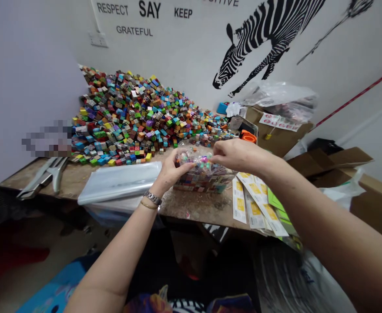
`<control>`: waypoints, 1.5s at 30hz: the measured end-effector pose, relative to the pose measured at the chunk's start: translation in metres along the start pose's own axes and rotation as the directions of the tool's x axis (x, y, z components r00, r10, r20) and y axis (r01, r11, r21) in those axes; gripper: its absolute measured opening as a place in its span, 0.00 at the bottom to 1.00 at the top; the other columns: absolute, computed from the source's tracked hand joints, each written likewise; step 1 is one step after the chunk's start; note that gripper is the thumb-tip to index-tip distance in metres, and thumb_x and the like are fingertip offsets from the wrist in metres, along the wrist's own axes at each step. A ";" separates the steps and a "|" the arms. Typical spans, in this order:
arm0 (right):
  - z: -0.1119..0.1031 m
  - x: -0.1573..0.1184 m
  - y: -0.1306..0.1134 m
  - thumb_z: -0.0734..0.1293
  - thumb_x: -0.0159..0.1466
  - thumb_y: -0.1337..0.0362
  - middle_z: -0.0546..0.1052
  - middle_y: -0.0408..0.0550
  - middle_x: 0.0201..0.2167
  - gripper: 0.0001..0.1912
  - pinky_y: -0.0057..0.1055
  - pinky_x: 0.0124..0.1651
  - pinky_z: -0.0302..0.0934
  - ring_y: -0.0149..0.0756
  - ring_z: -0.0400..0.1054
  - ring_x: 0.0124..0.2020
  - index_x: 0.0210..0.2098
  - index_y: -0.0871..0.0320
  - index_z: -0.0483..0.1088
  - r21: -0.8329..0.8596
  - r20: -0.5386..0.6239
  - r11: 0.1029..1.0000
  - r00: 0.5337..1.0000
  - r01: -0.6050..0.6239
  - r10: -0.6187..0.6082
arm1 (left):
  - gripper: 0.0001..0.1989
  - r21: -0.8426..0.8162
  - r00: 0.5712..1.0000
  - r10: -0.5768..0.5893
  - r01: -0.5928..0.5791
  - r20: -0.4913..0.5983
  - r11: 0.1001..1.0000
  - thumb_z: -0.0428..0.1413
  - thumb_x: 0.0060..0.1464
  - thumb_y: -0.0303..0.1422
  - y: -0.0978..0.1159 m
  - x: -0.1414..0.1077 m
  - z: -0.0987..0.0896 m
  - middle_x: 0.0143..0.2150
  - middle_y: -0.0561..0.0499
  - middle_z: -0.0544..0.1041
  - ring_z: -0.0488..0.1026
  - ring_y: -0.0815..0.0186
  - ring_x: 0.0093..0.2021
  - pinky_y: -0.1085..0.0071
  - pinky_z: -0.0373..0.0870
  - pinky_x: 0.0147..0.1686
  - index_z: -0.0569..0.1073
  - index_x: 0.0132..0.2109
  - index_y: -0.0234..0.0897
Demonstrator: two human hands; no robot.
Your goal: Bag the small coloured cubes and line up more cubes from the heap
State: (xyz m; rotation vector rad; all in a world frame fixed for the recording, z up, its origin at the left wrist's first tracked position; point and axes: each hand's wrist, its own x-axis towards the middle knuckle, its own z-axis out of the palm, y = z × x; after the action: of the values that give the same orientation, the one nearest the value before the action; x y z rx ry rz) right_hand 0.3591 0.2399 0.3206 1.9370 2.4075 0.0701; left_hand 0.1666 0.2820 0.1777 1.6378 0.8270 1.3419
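A block-shaped stack of small coloured cubes (199,182) stands on the wooden table (181,208), with a clear plastic bag (194,153) of shiny coloured pieces at its top. My left hand (171,170) is closed around the left side of the bag, its thumb lying over the front. On the right, my right hand (228,154) has its fingers curled in a pinch at the bag's edge. Behind them a large heap of small colourful cubes (139,113) rises against the wall.
Clear plastic sleeves (119,179) and a metal tool (45,176) lie to the left. Yellow-and-white label sheets (258,202), an orange tape dispenser (248,137) and cardboard boxes (370,187) are on the right.
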 end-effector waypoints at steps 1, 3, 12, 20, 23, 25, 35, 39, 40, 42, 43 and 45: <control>-0.002 0.001 0.005 0.68 0.61 0.54 0.80 0.49 0.34 0.11 0.32 0.34 0.62 0.42 0.74 0.35 0.36 0.55 0.76 0.057 0.030 0.998 0.999 0.036 -0.038 | 0.24 0.004 1.000 -0.002 0.002 -0.002 1.000 0.66 0.48 0.44 -0.001 0.000 0.000 0.44 0.50 0.76 0.72 0.60 0.45 0.68 0.68 0.46 0.73 0.50 0.39; -0.004 0.002 0.012 0.72 0.57 0.56 0.81 0.46 0.35 0.12 0.31 0.35 0.62 0.40 0.74 0.35 0.40 0.54 0.76 0.147 0.068 0.985 0.993 0.090 -0.100 | 0.25 0.011 1.000 -0.001 0.001 -0.006 1.000 0.66 0.48 0.44 -0.002 0.000 -0.001 0.44 0.50 0.76 0.72 0.60 0.45 0.68 0.68 0.45 0.73 0.50 0.39; 0.010 -0.002 -0.009 0.69 0.63 0.53 0.81 0.53 0.37 0.18 0.32 0.33 0.59 0.46 0.76 0.39 0.47 0.56 0.74 -0.236 0.058 0.970 0.997 0.063 -0.050 | 0.25 0.039 1.000 0.025 -0.025 -0.013 0.999 0.66 0.49 0.44 -0.005 0.001 0.001 0.46 0.49 0.77 0.73 0.59 0.47 0.67 0.68 0.48 0.73 0.51 0.39; 0.021 -0.005 -0.027 0.63 0.67 0.60 0.82 0.58 0.38 0.14 0.34 0.37 0.62 0.49 0.77 0.42 0.49 0.58 0.72 -0.289 0.004 0.957 1.000 0.012 -0.011 | 0.27 0.116 0.993 0.012 -0.025 0.117 0.993 0.68 0.45 0.43 0.022 0.008 -0.010 0.48 0.48 0.76 0.73 0.56 0.50 0.64 0.68 0.51 0.70 0.49 0.37; 0.020 -0.005 -0.024 0.64 0.66 0.57 0.82 0.57 0.38 0.15 0.33 0.38 0.62 0.48 0.77 0.43 0.48 0.58 0.73 -0.266 -0.001 0.964 1.000 0.011 -0.011 | 0.28 0.171 0.983 0.003 -0.035 0.184 0.985 0.69 0.42 0.44 0.027 0.017 -0.015 0.45 0.48 0.77 0.74 0.56 0.48 0.64 0.70 0.47 0.71 0.47 0.37; 0.021 -0.005 -0.022 0.65 0.66 0.55 0.82 0.56 0.38 0.16 0.32 0.37 0.62 0.48 0.77 0.43 0.48 0.58 0.73 -0.252 -0.018 0.968 1.000 0.011 -0.016 | 0.30 0.195 0.981 0.001 -0.040 0.194 0.980 0.70 0.40 0.44 0.027 0.021 -0.014 0.47 0.47 0.77 0.74 0.55 0.48 0.63 0.71 0.47 0.70 0.48 0.37; 0.005 -0.009 -0.006 0.68 0.64 0.58 0.81 0.55 0.41 0.16 0.33 0.37 0.62 0.46 0.76 0.43 0.48 0.58 0.74 -0.116 -0.049 0.992 0.997 0.050 -0.056 | 0.29 0.101 0.997 0.020 -0.027 0.070 0.995 0.69 0.43 0.42 0.024 0.020 0.002 0.42 0.49 0.79 0.78 0.59 0.42 0.65 0.75 0.43 0.71 0.51 0.38; -0.016 -0.037 0.009 0.65 0.66 0.61 0.81 0.49 0.38 0.10 0.32 0.39 0.62 0.40 0.74 0.39 0.42 0.56 0.76 0.024 -0.321 0.998 0.946 0.064 -0.053 | 0.26 0.094 0.998 0.028 -0.033 0.057 0.995 0.68 0.44 0.41 0.022 0.020 0.001 0.42 0.50 0.80 0.78 0.61 0.41 0.66 0.74 0.42 0.73 0.49 0.38; -0.020 -0.049 0.014 0.64 0.67 0.62 0.81 0.48 0.36 0.09 0.32 0.39 0.62 0.39 0.74 0.38 0.41 0.56 0.76 0.059 -0.402 0.996 0.915 0.064 -0.035 | 0.26 0.091 0.998 0.022 -0.027 0.056 0.995 0.68 0.44 0.41 0.021 0.021 0.001 0.41 0.50 0.80 0.78 0.61 0.40 0.66 0.74 0.41 0.73 0.49 0.38; -0.024 -0.078 0.026 0.63 0.68 0.62 0.80 0.48 0.33 0.10 0.32 0.39 0.61 0.37 0.72 0.35 0.38 0.57 0.76 0.111 -0.515 0.993 0.857 0.041 0.022 | 0.26 0.092 0.999 0.016 -0.020 0.046 0.996 0.69 0.42 0.42 0.021 0.021 0.002 0.40 0.51 0.80 0.77 0.62 0.38 0.67 0.74 0.39 0.73 0.48 0.38; -0.024 -0.092 0.034 0.63 0.68 0.61 0.79 0.48 0.32 0.10 0.32 0.38 0.61 0.36 0.72 0.33 0.36 0.57 0.75 0.130 -0.535 0.992 0.842 0.003 0.067 | 0.26 0.097 0.999 0.019 -0.023 0.037 0.995 0.69 0.41 0.42 0.021 0.022 0.003 0.38 0.52 0.79 0.77 0.62 0.38 0.68 0.74 0.38 0.74 0.48 0.38; -0.018 -0.121 0.053 0.64 0.67 0.60 0.78 0.47 0.30 0.09 0.33 0.37 0.59 0.36 0.70 0.31 0.35 0.56 0.75 0.149 -0.495 0.978 0.845 -0.145 0.200 | 0.26 0.110 1.000 0.029 -0.030 0.007 0.993 0.70 0.39 0.42 0.022 0.023 0.004 0.36 0.53 0.79 0.77 0.63 0.36 0.68 0.74 0.37 0.75 0.46 0.39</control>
State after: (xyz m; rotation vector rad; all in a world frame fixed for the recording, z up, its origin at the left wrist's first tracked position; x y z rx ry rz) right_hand 0.4356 0.1328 0.3436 2.4403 2.5578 0.5405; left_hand 0.1752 0.2917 0.2066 1.7443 0.8902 1.3322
